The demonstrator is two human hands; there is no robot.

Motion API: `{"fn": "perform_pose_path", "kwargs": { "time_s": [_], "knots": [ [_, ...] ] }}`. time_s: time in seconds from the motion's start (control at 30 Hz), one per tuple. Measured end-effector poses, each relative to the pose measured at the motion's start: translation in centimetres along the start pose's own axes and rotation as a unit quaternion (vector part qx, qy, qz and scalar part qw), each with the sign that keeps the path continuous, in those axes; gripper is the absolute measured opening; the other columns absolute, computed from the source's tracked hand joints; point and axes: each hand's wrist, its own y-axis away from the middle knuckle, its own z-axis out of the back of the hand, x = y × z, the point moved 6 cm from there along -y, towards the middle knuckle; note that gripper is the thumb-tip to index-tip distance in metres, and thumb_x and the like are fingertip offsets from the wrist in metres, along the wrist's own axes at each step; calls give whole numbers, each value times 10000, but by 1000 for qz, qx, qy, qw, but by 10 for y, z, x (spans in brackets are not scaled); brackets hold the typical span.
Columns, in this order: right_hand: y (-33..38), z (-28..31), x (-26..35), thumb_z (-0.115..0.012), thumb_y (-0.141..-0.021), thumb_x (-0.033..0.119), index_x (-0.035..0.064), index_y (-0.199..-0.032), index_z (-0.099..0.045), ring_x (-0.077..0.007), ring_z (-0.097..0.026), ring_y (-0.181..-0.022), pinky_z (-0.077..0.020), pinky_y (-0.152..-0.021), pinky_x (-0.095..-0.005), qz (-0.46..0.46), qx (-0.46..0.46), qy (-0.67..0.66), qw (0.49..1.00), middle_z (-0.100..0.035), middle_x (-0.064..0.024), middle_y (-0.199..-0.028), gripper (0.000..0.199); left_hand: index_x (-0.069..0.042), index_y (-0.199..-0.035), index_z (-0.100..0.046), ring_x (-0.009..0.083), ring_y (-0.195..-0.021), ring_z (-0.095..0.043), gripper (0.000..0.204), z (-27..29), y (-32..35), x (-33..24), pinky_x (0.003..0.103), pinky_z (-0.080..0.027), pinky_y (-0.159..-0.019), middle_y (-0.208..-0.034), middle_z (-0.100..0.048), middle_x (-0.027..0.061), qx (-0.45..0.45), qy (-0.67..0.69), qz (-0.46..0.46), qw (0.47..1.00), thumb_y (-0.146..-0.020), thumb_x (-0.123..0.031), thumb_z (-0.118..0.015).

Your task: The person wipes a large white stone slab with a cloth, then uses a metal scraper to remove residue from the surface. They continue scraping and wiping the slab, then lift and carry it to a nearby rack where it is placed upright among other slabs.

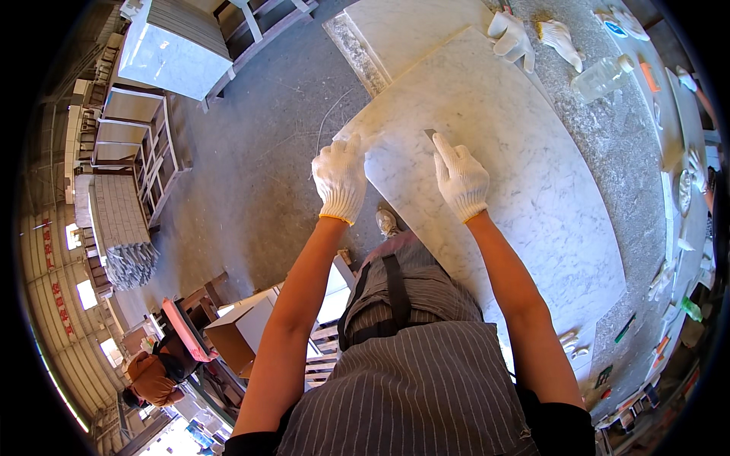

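On the grey bench [625, 163], the pale veined slab [532, 205] lies flat before you, its curved outline already formed. Your right hand [461, 178] pinches a small dark flat piece [430, 134] at the top face, so surface work seems under way; how much remains doesn't show. Your left hand [339, 178] meets the slab's corner, though I can't tell whether it grips.

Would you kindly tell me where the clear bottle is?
In the head view, the clear bottle is at upper right on the grey tabletop, beside a loose white glove, right of the marble slab.
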Motion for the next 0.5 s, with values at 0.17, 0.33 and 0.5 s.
{"fn": "perform_pose_path", "kwargs": {
  "time_s": [0.17, 0.33, 0.5],
  "knots": [
    [0, -1, 0, -683, -883, 222, 253, -1250, -639, -215, -597, -580, -484, -519, -365, 4, 0, -1, 1000, -562, -6, -747, 371, -143, -1135, -633, 336, -863, -648, 294, -3, -1, 2, 474, -503, -735, -938, -669, 123, 18, -10, 2, 1000, -848, -192, -678],
    [0, 0, 0, -684, -882, 218, 252, -1248, -639, -215, -597, -580, -484, -521, -363, 2, 2, 3, 1000, -563, -6, -746, 369, -138, -1134, -639, 333, -862, -649, 296, -1, -2, -1, 471, -503, -733, -941, -669, 122, 6, -24, -6, 1000, -846, -195, -676],
    [-1, 1, 1, -688, -879, 215, 248, -1238, -647, -213, -594, -577, -483, -520, -362, 4, -3, 0, 1000, -561, -6, -740, 364, -139, -1135, -646, 330, -854, -648, 302, -1, -1, -1, 468, -499, -721, -932, -666, 116, -21, -20, -18, 999, -839, -195, -674]
  ]
}}
